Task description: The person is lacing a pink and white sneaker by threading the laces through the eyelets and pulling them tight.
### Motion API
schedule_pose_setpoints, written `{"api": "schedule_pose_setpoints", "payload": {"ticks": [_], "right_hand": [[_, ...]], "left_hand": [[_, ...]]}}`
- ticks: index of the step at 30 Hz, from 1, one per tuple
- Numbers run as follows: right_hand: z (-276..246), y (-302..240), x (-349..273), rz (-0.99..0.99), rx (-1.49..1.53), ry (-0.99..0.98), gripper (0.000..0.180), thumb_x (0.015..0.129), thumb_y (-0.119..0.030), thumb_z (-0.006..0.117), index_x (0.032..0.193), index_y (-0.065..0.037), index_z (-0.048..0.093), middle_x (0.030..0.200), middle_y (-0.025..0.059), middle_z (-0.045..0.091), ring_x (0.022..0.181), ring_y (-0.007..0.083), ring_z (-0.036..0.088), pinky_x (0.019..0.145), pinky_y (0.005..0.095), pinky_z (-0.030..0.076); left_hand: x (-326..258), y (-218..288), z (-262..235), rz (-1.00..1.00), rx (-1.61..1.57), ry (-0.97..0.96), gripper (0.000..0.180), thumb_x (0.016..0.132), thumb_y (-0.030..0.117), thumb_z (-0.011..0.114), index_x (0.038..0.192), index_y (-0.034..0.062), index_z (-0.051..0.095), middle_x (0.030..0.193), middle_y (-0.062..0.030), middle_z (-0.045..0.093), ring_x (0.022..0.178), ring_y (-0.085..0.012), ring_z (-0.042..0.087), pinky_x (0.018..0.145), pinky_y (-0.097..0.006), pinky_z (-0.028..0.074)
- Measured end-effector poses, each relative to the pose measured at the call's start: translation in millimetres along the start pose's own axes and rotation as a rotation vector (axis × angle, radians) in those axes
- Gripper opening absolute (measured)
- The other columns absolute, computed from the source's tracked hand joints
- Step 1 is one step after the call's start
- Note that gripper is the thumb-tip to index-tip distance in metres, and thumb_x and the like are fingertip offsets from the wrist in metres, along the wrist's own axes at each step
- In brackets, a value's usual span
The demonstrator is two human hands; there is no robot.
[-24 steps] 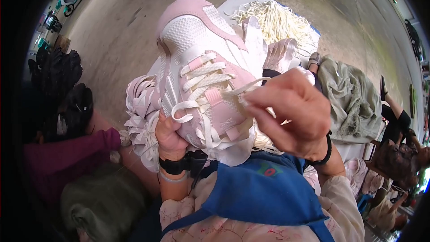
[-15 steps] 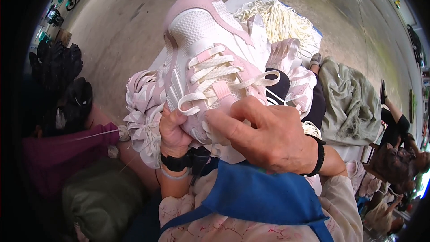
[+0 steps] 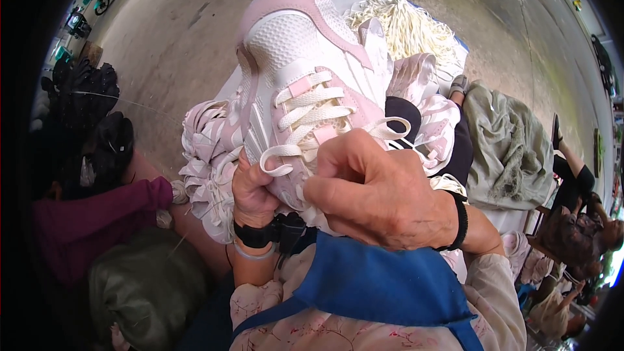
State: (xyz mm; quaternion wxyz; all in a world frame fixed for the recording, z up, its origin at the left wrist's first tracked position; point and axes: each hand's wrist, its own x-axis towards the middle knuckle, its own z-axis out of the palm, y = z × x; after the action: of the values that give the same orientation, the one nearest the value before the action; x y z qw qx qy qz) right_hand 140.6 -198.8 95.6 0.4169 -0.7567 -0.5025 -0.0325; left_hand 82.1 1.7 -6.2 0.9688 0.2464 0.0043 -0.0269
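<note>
A white and pink sneaker is held up in front of me, toe pointing away. Cream shoelace crosses its front in rows, with a loose loop standing out at each side near the ankle end. My left hand is closed around the sneaker's left side, thumb on the outside, most fingers hidden behind it. Over the ankle end, my right hand is curled in a pinch against the shoe. Its fingertips are tucked out of sight, so I cannot make out what they hold.
Behind the sneaker, a bundle of cream laces lies on a white surface. More pink and white shoes are piled to the left, others to the right. A grey-green cloth covers something at right. Other people sit far right.
My right hand has rolled slightly, its index knuckle rising over the lower lace rows. The sneaker has tipped a little, while my left hand keeps its grip.
</note>
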Motion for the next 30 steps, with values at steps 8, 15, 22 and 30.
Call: {"api": "schedule_pose_setpoints", "payload": {"ticks": [8, 15, 22, 30], "right_hand": [[-8.4, -4.0, -2.1, 0.078, -0.037, 0.007, 0.03, 0.071, 0.0, 0.068, 0.099, -0.007, 0.065, 0.083, 0.005, 0.055, 0.062, 0.0176, 0.059, 0.049, 0.0277, 0.048], [-1.6, -2.9, 1.6, 0.097, -0.312, 0.074, 0.032, 0.067, -0.003, 0.073, 0.097, -0.011, 0.067, 0.076, 0.0015, 0.054, 0.057, 0.0138, 0.057, 0.044, 0.0267, 0.046], [3.1, -8.0, 5.8, 0.17, -0.377, 0.077, 0.031, 0.07, -0.006, 0.073, 0.1, -0.01, 0.065, 0.073, 0.0019, 0.052, 0.055, 0.0145, 0.056, 0.043, 0.0281, 0.044], [2.1, -4.3, 8.9, 0.243, -0.185, 0.15, 0.032, 0.072, -0.006, 0.072, 0.102, -0.009, 0.063, 0.076, 0.0037, 0.052, 0.057, 0.0173, 0.057, 0.044, 0.0307, 0.045]], "left_hand": [[-1.9, -1.0, 1.5, 0.04, 0.019, 0.143, 0.062, 0.074, 0.008, 0.072, 0.128, -0.0041, 0.046, 0.112, -0.0156, 0.063, 0.101, -0.026, 0.063, 0.092, -0.041, 0.051], [0.8, -4.9, -3.2, 0.041, -0.001, -0.002, 0.062, 0.077, 0.014, 0.068, 0.13, -0.0065, 0.044, 0.124, -0.0183, 0.057, 0.112, -0.0304, 0.057, 0.103, -0.044, 0.042], [-0.1, -3.8, 6.4, 0.036, 0.108, 0.056, 0.064, 0.074, 0.009, 0.071, 0.131, -0.0022, 0.045, 0.119, -0.013, 0.06, 0.105, -0.0236, 0.061, 0.093, -0.036, 0.05], [5.2, -5.8, 23.5, 0.039, 0.193, 0.055, 0.061, 0.075, 0.009, 0.07, 0.13, -0.0029, 0.046, 0.118, -0.0122, 0.062, 0.105, -0.0226, 0.062, 0.093, -0.035, 0.05]]}}
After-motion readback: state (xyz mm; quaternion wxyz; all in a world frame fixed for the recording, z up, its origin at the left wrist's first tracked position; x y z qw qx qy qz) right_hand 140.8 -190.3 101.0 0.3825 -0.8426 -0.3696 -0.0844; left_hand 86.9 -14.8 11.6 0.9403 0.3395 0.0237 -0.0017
